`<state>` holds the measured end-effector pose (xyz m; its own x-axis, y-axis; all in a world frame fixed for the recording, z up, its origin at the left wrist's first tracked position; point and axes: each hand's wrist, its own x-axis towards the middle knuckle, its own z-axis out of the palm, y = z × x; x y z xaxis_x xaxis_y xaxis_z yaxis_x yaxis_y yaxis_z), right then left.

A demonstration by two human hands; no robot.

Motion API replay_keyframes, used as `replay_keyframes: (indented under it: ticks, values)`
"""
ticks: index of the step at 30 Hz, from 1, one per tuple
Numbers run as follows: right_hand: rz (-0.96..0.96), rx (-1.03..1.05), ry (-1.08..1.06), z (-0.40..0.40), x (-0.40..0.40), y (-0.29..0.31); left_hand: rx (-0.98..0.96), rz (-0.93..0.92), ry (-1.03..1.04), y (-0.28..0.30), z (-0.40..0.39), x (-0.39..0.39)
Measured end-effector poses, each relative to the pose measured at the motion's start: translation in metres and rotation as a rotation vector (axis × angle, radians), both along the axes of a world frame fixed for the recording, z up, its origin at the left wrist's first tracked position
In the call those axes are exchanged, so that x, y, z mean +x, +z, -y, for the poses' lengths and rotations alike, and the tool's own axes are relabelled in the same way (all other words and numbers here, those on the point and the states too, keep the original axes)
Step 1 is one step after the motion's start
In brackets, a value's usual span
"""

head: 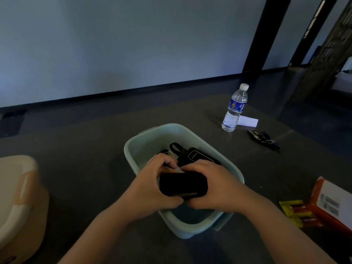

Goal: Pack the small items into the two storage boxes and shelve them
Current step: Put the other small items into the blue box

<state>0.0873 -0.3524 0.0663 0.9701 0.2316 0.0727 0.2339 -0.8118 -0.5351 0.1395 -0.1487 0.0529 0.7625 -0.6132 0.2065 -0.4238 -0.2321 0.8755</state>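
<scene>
At far left I am seeing the rounded beige plastic storage box (18, 189), blurred at the frame edge. Moving right, my left hand (150, 187) is curling round the left end of the rounded black pouch (183, 184), thumb beneath and fingers over the top. My right hand (211, 184) is gripping the other end the same way, so the pouch is hanging just above the near half of the pale green plastic tub (182, 130), which is already holding dark gadgets. Its long axis is running left to right across the tub, roughly level. I am judging that lowering it flat into the free near corner, both ends together, would suit best. Further right, a clear water bottle (235, 108), dark keys (263, 139) and an orange carton (332, 203) are waiting on the grey table (85, 149).
</scene>
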Motion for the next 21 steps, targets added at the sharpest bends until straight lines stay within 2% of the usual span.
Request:
replay_keyframes:
  ticks: [5,9,13,17,21]
  values:
    - [-0.038,-0.204,-0.020,-0.011,0.013,0.003,0.091,0.050,-0.007,-0.003,-0.008,0.007]
    - [-0.018,-0.259,-0.104,-0.016,0.028,0.007,0.124,0.135,0.203,-0.004,-0.035,0.024]
    - [-0.006,-0.394,-0.143,-0.022,0.065,0.017,0.011,0.079,0.466,-0.017,-0.046,0.028]
    - [-0.016,-0.541,-0.156,-0.043,0.107,0.011,0.069,0.039,0.449,-0.027,-0.040,0.025]
    - [-0.022,-0.758,-0.047,-0.068,0.131,-0.016,0.101,0.014,0.441,-0.033,-0.040,0.025]
